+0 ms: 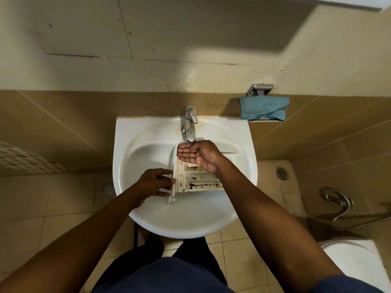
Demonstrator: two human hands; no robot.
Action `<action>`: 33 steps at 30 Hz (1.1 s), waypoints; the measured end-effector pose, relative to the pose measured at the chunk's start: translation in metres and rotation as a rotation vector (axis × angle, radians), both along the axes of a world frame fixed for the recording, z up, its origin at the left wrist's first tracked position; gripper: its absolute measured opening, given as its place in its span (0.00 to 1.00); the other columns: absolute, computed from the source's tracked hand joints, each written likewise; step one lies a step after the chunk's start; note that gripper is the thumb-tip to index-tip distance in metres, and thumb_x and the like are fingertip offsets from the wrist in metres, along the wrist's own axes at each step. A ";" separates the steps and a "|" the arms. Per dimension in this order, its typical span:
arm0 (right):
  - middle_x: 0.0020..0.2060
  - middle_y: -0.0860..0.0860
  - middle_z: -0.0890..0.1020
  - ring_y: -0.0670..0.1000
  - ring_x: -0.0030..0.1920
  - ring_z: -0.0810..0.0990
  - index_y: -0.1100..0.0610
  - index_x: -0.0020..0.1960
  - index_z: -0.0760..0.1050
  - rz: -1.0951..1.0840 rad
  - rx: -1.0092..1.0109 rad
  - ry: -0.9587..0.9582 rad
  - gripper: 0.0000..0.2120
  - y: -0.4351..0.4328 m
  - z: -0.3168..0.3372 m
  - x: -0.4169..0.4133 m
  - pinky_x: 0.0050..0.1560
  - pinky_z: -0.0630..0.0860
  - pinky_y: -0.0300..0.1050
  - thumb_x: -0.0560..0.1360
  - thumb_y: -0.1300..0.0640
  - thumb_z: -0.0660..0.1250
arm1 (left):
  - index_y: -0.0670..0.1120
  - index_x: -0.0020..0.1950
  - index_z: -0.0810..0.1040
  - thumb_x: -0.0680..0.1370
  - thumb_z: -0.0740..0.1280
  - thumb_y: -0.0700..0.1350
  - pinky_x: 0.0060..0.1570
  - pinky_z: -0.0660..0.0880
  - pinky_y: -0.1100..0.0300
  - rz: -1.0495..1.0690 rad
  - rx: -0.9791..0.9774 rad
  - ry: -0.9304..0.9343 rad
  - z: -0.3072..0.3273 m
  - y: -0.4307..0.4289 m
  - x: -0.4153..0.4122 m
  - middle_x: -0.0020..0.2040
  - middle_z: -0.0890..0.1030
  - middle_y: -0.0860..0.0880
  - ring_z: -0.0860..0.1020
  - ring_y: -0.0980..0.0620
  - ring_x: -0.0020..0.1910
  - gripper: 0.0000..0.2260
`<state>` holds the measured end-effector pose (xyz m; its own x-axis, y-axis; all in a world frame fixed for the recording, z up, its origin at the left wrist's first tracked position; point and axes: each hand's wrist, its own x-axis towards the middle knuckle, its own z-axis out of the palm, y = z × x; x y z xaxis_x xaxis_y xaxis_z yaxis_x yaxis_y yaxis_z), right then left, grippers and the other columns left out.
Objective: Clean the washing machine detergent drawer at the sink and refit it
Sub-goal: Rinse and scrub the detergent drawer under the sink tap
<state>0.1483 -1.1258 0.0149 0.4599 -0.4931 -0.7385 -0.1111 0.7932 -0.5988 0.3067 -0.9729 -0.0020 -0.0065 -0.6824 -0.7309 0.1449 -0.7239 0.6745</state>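
Drawer (201, 182) lies in sink (190, 227), below tap (189, 123) (cloth (263, 107) behind, right).

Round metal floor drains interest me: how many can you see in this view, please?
2: one round metal floor drain left of the white ceramic sink, one right of it. Others may hide beneath the sink.

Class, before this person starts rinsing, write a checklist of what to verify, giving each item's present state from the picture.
1. The detergent drawer lies in the sink basin: ok.
2. The left hand grips the drawer's front panel: ok.
3. The right hand is cupped, palm up, under the tap spout: ok.
4. Water running: cannot tell.
5. Compartments clean: not ok, brown residue shows.
6. The blue cloth hangs on the wall by the sink: ok.
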 end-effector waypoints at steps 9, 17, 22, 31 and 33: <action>0.62 0.69 0.80 0.66 0.63 0.81 0.73 0.66 0.74 0.038 0.022 -0.032 0.19 0.001 -0.005 -0.002 0.67 0.77 0.59 0.79 0.70 0.54 | 0.43 0.72 0.75 0.77 0.75 0.41 0.48 0.85 0.50 0.008 -0.001 -0.010 -0.001 0.000 -0.001 0.50 0.88 0.45 0.87 0.48 0.50 0.24; 0.49 0.68 0.85 0.64 0.50 0.87 0.73 0.58 0.78 -0.249 -0.234 0.128 0.12 -0.020 -0.009 0.001 0.55 0.84 0.55 0.79 0.74 0.59 | 0.43 0.72 0.76 0.77 0.75 0.41 0.41 0.84 0.55 0.010 -0.002 -0.020 0.001 0.000 -0.002 0.50 0.88 0.45 0.87 0.48 0.49 0.23; 0.52 0.65 0.86 0.60 0.52 0.87 0.71 0.58 0.79 -0.041 -0.202 0.129 0.10 0.012 -0.013 0.010 0.59 0.83 0.56 0.82 0.70 0.61 | 0.43 0.71 0.76 0.77 0.76 0.41 0.47 0.85 0.52 0.004 0.000 -0.020 0.000 -0.001 -0.001 0.50 0.88 0.45 0.87 0.48 0.50 0.23; 0.52 0.57 0.86 0.53 0.53 0.86 0.61 0.52 0.82 0.025 -0.354 0.157 0.09 0.021 -0.009 0.004 0.58 0.82 0.49 0.79 0.70 0.66 | 0.43 0.71 0.76 0.77 0.76 0.41 0.43 0.84 0.54 0.012 0.005 -0.017 0.001 -0.001 -0.001 0.49 0.88 0.45 0.87 0.48 0.49 0.24; 0.53 0.59 0.86 0.56 0.54 0.86 0.60 0.51 0.83 0.107 -0.366 0.161 0.08 0.029 -0.009 0.000 0.60 0.82 0.54 0.79 0.69 0.67 | 0.43 0.71 0.76 0.76 0.76 0.41 0.44 0.84 0.53 0.017 0.007 -0.016 0.000 -0.001 -0.001 0.49 0.88 0.44 0.87 0.47 0.49 0.24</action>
<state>0.1488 -1.0973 0.0064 0.4158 -0.6918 -0.5903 -0.2970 0.5102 -0.8071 0.3062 -0.9743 -0.0022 0.0163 -0.6776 -0.7353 0.1466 -0.7258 0.6721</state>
